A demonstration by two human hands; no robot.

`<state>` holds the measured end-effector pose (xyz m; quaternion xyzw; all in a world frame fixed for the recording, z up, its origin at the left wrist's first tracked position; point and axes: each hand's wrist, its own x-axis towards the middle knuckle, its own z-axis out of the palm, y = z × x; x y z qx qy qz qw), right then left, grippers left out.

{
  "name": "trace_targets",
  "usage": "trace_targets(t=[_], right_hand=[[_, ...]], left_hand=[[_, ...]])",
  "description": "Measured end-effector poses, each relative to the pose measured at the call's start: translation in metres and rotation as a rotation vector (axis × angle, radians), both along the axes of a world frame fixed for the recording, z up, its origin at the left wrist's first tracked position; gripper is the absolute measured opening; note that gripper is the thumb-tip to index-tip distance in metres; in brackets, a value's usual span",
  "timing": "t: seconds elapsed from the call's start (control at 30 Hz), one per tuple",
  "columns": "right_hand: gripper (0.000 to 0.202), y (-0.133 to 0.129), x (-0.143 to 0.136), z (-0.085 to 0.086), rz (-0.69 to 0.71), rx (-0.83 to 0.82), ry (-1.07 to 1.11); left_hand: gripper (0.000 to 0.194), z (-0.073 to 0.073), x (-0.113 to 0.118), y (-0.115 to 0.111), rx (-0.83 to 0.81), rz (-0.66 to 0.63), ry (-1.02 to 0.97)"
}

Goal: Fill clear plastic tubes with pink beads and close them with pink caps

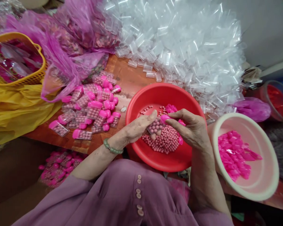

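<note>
Over a red basin [141, 97], my left hand [140, 127] holds a small clear container [155, 126] filled with pink beads. My right hand [191, 127] pinches a bright pink cap [164, 119] at the container's right end. Whether the cap is fully seated cannot be made out. Loose pink beads [166, 139] lie in the basin under my hands, with a few pink caps [171, 108] beside them. Left of the basin, filled containers with pink caps [94, 110] lie in a pile on the table.
Empty clear containers [179, 40] form a large heap at the back. A white bucket [270, 157] with pink pieces [235, 153] stands at right. Purple bags [68, 62] and a yellow basket [35, 72] are at left. More filled containers [58, 166] lie below the table's left edge.
</note>
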<state>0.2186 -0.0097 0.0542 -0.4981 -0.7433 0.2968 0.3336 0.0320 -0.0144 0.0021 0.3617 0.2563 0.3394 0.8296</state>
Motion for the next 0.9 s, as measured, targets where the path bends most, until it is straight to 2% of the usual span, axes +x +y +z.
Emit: trace_targets(t=[0.23,0.37,0.47,0.57,0.7,0.8,0.9], right_hand=[[0.022,0.013,0.004,0.024,0.207,-0.1,-0.184],[0.02,0.015,0.013,0.035,0.223,-0.097,-0.248],[0.021,0.013,0.02,0.037,0.208,-0.072,-0.267],[0.02,0.008,0.019,0.029,0.073,-0.029,-0.211],[0.017,-0.002,0.003,0.007,-0.266,0.057,0.13],[0.019,-0.009,-0.009,-0.003,-0.344,0.021,0.271],[0.018,-0.015,-0.013,-0.003,-0.389,0.057,0.346]], left_hand=[[0.058,-0.004,0.003,-0.003,0.033,0.04,0.081],[0.053,-0.002,0.001,-0.001,0.032,0.054,0.042],[0.057,0.003,-0.001,0.001,-0.008,0.056,0.017],[0.061,0.004,-0.001,0.003,-0.046,0.046,0.0],[0.056,0.0,-0.003,0.005,-0.074,0.045,-0.091],[0.042,0.001,-0.008,0.004,-0.062,0.037,-0.173],[0.028,0.009,-0.013,-0.003,0.002,0.059,-0.192]])
